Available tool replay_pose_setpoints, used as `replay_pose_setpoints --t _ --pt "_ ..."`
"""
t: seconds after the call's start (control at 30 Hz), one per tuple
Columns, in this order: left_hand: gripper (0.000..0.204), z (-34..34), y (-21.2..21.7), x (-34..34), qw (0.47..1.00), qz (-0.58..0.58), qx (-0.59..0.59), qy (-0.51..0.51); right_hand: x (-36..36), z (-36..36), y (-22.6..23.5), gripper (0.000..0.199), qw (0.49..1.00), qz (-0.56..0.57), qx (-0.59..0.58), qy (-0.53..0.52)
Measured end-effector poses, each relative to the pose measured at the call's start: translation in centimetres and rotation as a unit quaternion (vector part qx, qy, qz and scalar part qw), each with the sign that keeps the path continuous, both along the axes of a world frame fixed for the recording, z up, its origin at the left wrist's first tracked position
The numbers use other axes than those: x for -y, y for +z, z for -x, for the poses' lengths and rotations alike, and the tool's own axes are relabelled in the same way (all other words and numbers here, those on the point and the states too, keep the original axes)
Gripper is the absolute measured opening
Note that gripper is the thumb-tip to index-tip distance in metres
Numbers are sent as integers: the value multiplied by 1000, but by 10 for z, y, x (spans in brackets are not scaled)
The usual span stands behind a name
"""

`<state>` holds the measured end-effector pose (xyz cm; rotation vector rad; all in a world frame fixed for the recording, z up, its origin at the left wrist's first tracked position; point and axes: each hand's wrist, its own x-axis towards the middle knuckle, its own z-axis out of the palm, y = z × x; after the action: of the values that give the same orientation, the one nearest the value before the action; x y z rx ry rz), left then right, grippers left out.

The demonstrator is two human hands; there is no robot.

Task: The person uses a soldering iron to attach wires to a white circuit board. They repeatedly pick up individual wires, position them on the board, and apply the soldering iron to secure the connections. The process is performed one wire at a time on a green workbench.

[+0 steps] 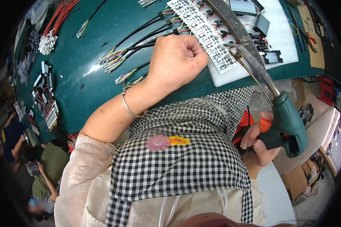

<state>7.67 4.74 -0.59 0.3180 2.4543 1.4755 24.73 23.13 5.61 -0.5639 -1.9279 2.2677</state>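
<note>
A green soldering gun (291, 123) with an orange trigger is in my right hand (259, 142), fingers wrapped round its grip. Its long metal barrel and thin side tube point up and left, the tip near the edge of a white circuit board panel (208, 38). My left hand (182, 56) is closed in a fist at the panel's near-left edge; whatever its fingers pinch is hidden. Black cables (136, 47) with stripped coloured ends run left from the panel, some passing behind my left hand. The panel lies partly on a white foam sheet (286, 34).
A dark metal bar (236, 26) slants over the foam sheet. Small grey cases (261, 24) sit beyond it. Red wire bundles (58, 20) and wired parts (45, 90) lie on the green table (94, 94) at left. Pliers (312, 41) rest far right. Other people sit at lower left.
</note>
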Motion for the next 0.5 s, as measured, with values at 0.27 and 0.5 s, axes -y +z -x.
replay_pose_setpoints --t 0.27,0.5 --pt "16 1 2 -1 1000 10 6 -5 2 -12 -1 66 999 1 41 -36" --pt "16 -2 3 -1 1000 2 21 -6 -3 -19 -2 64 998 -52 34 2"
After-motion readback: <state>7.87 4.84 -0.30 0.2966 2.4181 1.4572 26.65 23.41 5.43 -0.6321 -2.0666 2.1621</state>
